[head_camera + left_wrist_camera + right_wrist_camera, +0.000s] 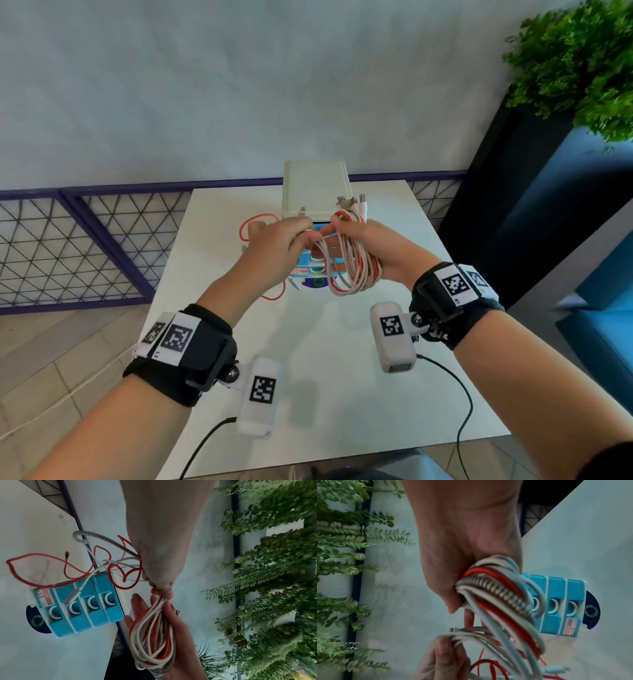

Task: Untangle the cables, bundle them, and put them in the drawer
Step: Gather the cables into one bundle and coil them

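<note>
Cables (pixel 349 260) in white, red and a striped braid hang in long loops above the middle of a white table (pixel 342 359), held up between both hands. The right hand (pixel 373 253) clenches the top of the looped bundle, fingers curled round the strands, and several plug ends stick up past its thumb toward the far side. In the right wrist view the loops (pixel 501 601) fan out from that fist, the braided strand lying across the red and white ones. The left hand (pixel 274 246), just left of the right and nearly touching it, pinches a few of the same strands between thumb and fingers at the top of the loops. From this hand loose tails run off: in the left wrist view a red cable (pixel 51 573) trails in open curves down to the table on the left, a braided end (pixel 102 539) arcs away, and a white plug (pixel 73 596) hangs in front of the drawers. The drawer unit (pixel 82 609), a white box with four blue fronts and white curved handles, stands on the far middle of the table, right behind and below the hands; all four drawers look closed. A plant (pixel 582 61) fills the far right corner.
</note>
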`<action>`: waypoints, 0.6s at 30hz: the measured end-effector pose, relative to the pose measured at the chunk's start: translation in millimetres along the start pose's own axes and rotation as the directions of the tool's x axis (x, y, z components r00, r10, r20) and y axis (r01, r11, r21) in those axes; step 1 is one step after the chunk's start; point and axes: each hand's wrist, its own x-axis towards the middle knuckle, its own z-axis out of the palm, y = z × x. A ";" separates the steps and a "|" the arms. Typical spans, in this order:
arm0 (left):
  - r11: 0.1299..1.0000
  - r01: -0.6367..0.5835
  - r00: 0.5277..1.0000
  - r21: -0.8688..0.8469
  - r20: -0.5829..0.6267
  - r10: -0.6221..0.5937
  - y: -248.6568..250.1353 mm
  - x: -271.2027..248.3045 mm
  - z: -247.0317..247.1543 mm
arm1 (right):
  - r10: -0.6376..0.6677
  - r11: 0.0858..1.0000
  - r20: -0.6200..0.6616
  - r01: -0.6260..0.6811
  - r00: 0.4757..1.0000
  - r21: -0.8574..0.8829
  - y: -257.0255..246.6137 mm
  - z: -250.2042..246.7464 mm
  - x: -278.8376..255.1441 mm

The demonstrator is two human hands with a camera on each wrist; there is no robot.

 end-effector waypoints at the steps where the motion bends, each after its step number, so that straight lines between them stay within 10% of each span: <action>1: 1.000 -0.007 0.999 0.026 -0.035 0.008 -0.3 -0.5 1.4 | 0.007 1.000 0.060 -0.009 0.998 0.023 2.1 2.3 -0.8; 10: 0.999 -0.036 0.999 -0.009 -0.014 0.035 3.4 -3.8 6.5 | 0.071 0.969 0.315 -0.141 0.946 0.203 19.3 13.3 -8.4; 18: 0.998 -0.050 0.996 -0.033 0.078 0.052 -3.8 -6.2 6.9 | 0.045 0.994 0.147 -0.030 0.988 -0.102 20.8 16.6 -13.8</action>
